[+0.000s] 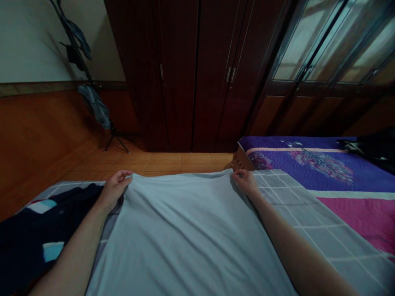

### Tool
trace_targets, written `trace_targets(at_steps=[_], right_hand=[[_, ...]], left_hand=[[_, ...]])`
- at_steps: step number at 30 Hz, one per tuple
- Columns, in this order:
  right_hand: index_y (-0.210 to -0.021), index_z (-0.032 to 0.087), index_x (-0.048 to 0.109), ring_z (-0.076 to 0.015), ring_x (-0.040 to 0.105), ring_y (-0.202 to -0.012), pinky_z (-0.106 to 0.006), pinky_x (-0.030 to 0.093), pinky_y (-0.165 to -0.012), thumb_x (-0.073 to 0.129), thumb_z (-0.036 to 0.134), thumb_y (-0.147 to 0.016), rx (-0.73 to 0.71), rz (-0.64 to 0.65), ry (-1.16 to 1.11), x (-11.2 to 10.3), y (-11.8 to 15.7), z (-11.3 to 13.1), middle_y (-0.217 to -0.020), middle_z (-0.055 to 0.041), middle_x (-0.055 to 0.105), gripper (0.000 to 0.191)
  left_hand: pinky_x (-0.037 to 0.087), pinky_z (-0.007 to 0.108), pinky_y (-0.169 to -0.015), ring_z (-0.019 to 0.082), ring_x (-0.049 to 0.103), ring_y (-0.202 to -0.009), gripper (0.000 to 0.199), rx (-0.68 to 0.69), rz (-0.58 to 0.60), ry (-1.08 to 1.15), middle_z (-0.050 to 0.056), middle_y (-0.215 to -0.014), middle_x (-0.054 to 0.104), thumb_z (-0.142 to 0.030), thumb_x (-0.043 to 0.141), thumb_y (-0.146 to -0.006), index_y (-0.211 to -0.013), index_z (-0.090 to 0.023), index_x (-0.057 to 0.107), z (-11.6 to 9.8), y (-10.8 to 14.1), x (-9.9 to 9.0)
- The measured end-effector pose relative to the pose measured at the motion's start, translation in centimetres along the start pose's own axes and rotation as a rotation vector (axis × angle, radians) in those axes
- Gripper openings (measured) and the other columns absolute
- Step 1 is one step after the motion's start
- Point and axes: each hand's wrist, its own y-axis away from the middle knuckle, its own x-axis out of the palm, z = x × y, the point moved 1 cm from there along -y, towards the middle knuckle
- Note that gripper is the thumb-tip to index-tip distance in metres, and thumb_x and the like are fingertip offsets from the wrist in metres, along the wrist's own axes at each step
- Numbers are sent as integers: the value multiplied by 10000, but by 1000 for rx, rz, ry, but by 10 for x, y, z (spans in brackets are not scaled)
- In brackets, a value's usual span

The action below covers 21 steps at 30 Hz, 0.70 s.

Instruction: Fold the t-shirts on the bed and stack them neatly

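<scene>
A pale grey-blue cloth (191, 222) spreads across the lower middle of the head view, with soft diagonal creases. Its far edge runs nearly straight between my hands. My left hand (119, 183) pinches the far left corner between thumb and fingers. At the far right corner, my right hand (245, 181) is closed on the cloth in the same way. Beneath lies a grey checked sheet (296, 205). A dark navy garment (74, 209) with white and light blue patches rests beside my left forearm. The near end of the cloth runs out of view.
Beyond the far edge is a tiled floor (166, 161) and a dark wooden wardrobe (179, 82). A stand (114, 133) with hanging clothes is at the back left. To the right lies a purple and pink quilt (277, 164) with a black item (375, 148) on it.
</scene>
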Motion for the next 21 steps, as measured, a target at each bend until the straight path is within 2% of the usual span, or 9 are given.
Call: trace_targets(at_steps=[4, 8, 12, 16, 21], right_hand=[[-751, 127, 679, -189, 643, -760, -262, 457, -670, 523, 300, -816, -56, 1, -65, 0, 1, 9, -841, -70, 707, 242], [-601, 152, 643, -201, 629, -746, -268, 427, -680, 538, 281, -738, -106, 15, -38, 2, 3, 14, -743, -67, 692, 215], [-626, 160, 644, -207, 611, -748, -282, 418, -692, 493, 305, -750, -111, -11, 21, 2, 3, 11, -716, -68, 676, 244], [-582, 170, 618, -215, 596, -744, -294, 410, -717, 509, 262, -694, -128, -24, 95, 4, 3, 8, -693, -73, 661, 181], [-560, 174, 606, -211, 583, -704, -300, 408, -721, 509, 247, -669, -150, -30, 158, 6, 4, 8, -659, -76, 642, 162]], left_hand=[[439, 251, -545, 174, 580, -608, 392, -83, 42, -104, 21, -708, 666, -423, 711, -481, -778, -174, 656, 1, -3, -14], [371, 240, -469, 172, 524, -505, 230, -106, 45, -257, 5, -541, 618, -314, 638, -476, -656, -184, 699, 12, -5, -15], [402, 250, -527, 204, 583, -603, 260, -76, -8, -342, 10, -637, 678, -251, 562, -509, -701, -217, 734, 17, -6, -11], [418, 265, -561, 223, 602, -644, 301, -37, -50, -449, 20, -660, 691, -207, 526, -527, -722, -227, 753, 18, -9, -11], [455, 270, -614, 222, 627, -693, 369, 32, -51, -592, 30, -712, 704, -195, 502, -602, -866, -208, 760, 21, -10, -10]])
